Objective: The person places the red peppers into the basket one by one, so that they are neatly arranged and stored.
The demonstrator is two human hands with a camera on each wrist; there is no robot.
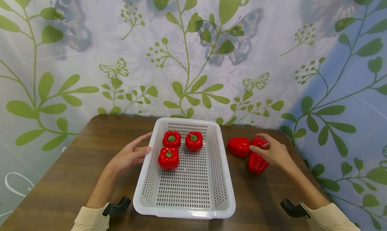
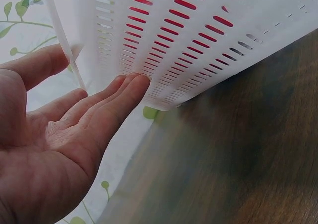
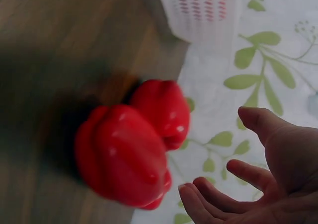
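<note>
My left hand (image 1: 128, 157) is at the left side of a white perforated plastic basket (image 1: 226, 177). In the left wrist view its thumb meets the rim while the straight fingers (image 2: 117, 105) lie against the outer wall. Inside the basket stand three red bell peppers (image 1: 168, 158) with green stems, grouped toward the back left. My right hand (image 1: 273, 152) hovers over three more red bell peppers (image 1: 239, 147) on the table, right of the basket. Its thumb and fingers are spread, with nothing between them in the right wrist view, where the peppers (image 3: 121, 157) sit beside the fingertips.
The basket stands on a dark brown wooden table (image 1: 90, 150). A white curtain (image 1: 133, 56) printed with green leaves and butterflies hangs behind the table and along its right side. A white cable (image 1: 16, 184) shows past the table's left edge.
</note>
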